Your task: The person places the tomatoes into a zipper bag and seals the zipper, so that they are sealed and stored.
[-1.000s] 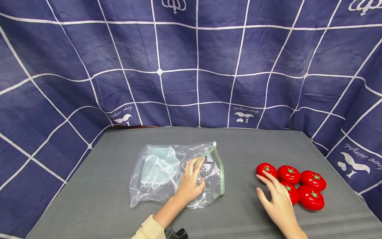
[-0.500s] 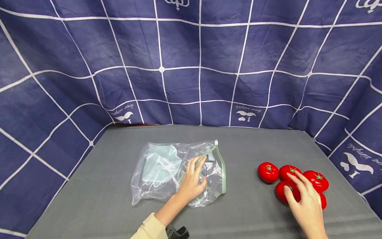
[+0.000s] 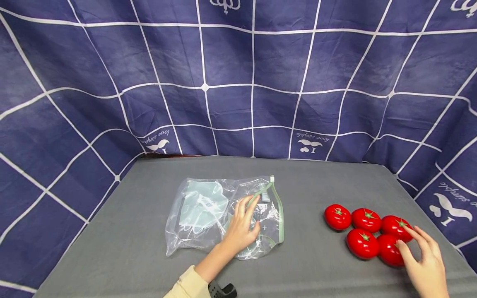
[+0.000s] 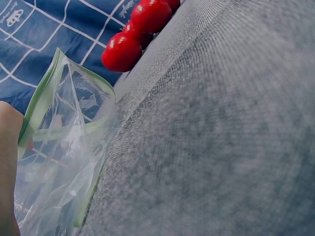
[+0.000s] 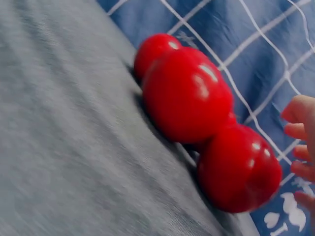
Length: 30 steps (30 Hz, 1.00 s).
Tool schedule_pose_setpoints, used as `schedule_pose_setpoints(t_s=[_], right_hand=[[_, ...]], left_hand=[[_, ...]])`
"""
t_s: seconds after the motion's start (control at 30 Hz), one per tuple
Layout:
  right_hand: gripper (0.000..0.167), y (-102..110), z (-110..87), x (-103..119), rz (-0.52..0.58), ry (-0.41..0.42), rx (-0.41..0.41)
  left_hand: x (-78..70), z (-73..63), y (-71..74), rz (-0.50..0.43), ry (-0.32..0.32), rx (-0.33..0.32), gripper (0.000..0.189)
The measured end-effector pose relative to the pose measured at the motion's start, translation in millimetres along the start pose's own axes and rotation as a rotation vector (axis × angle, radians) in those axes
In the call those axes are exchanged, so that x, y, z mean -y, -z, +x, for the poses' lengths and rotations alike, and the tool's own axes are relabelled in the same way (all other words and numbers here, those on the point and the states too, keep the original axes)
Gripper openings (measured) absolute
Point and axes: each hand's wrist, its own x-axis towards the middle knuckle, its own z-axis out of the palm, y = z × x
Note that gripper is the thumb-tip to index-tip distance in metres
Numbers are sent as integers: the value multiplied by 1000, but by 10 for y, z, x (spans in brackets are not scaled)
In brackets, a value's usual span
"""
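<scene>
Five glossy red tomatoes (image 3: 367, 234) clustered; clear zip bag (image 3: 223, 215) (green-edged) lies flat, well apart.

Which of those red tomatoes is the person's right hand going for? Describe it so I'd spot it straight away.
Look at the grey table, on its right side, where five tomatoes sit in a cluster. The right hand reaches in from the near right corner. The tomato at its fingertips is the nearest one on the cluster's right, partly hidden by the thumb; the others lie farther back or to the left.

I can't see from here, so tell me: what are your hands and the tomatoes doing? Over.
Left hand flat on the bag, open. Right hand open, fingers at the near-right tomatoes. Five tomatoes on the table, none lifted. Nothing between tomatoes and bag.
</scene>
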Motion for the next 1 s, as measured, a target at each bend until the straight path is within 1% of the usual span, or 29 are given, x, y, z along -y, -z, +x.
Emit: schedule_pose_setpoints(t_s=[0.07, 0.17, 0.37, 0.57, 0.67, 0.8, 1.0], right_hand=[[48, 39, -8, -83, -18, -22, 46], [51, 59, -16, -168, -32, -18, 102], [51, 58, -4, -232, -38, 20, 141], [54, 53, -3, -326, -52, -20, 224], [55, 31, -21, -369, -31, -12, 245], [56, 8, -16, -347, -10, 0, 265], [60, -8, -15, -287, 14, -23, 271]], left_hand=[[-2, -3, -2, 4, -4, 2, 78], [-7, -2, 5, 2, -4, 1, 79], [-10, 6, -1, -12, 0, 6, 79], [-8, -8, -10, -20, -7, 2, 78], [-8, -9, -18, -16, -12, 0, 78], [1, -8, -22, -12, -8, -2, 78], [11, -9, -20, -17, -1, -2, 78]])
